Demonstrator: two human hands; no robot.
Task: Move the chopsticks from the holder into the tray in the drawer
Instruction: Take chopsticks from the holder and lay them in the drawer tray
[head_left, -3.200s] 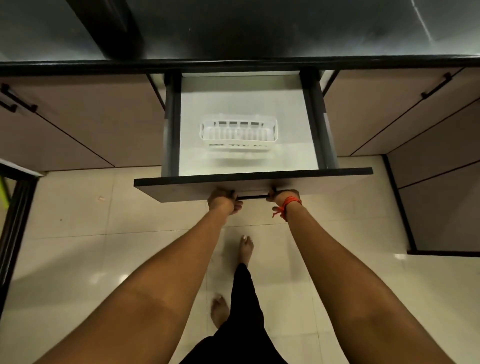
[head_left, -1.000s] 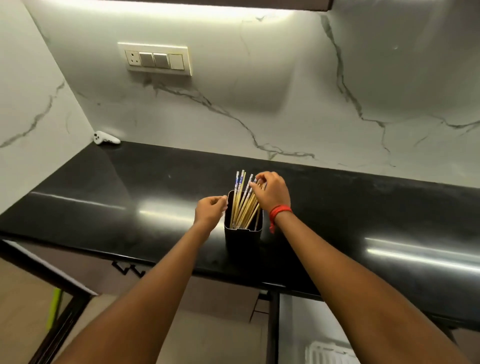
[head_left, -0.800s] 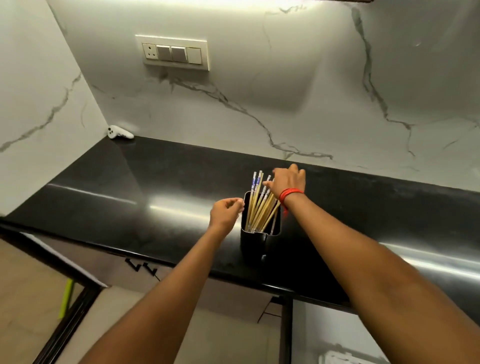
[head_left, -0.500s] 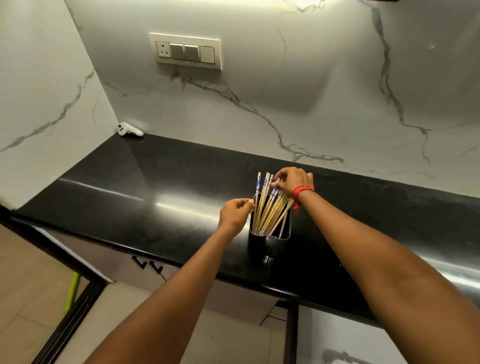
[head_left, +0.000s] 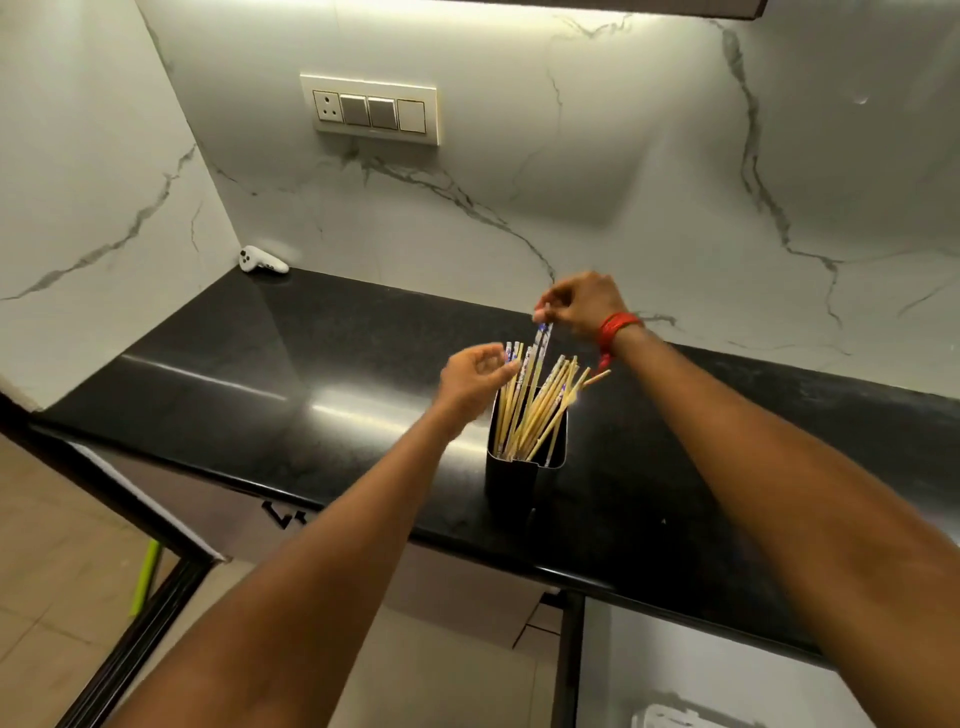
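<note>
Setting: black stone counter (head_left: 218, 374) against a white, grey-veined marble wall (head_left: 649, 171); switch plate (head_left: 370, 109) on the wall, up and left of the holder.
Landmark: black square holder (head_left: 511, 475), upright near the counter's front edge.
Right hand (head_left: 584, 306): raised above the holder and slightly behind it, wrist bent, thumb and fingertips pinched on the top end of one chopstick (head_left: 540, 343); red thread band (head_left: 615, 327) on the wrist.
Left hand (head_left: 475, 376): just left of the holder's rim, fingers loosely curled, fingertips at the tops of the leftmost sticks; whether it grips any cannot be told.
Chopsticks (head_left: 530, 410): pale bamboo bundle standing in the holder, fanned and leaning rightward, several with blue-and-white patterned tops; the pinched one stands higher than the rest.
Tray (head_left: 675, 719): white, only its edge visible in the drawer (head_left: 649, 654) below and right of the holder.
Other: small white device (head_left: 262, 260) in the far counter corner, well left of the holder.
</note>
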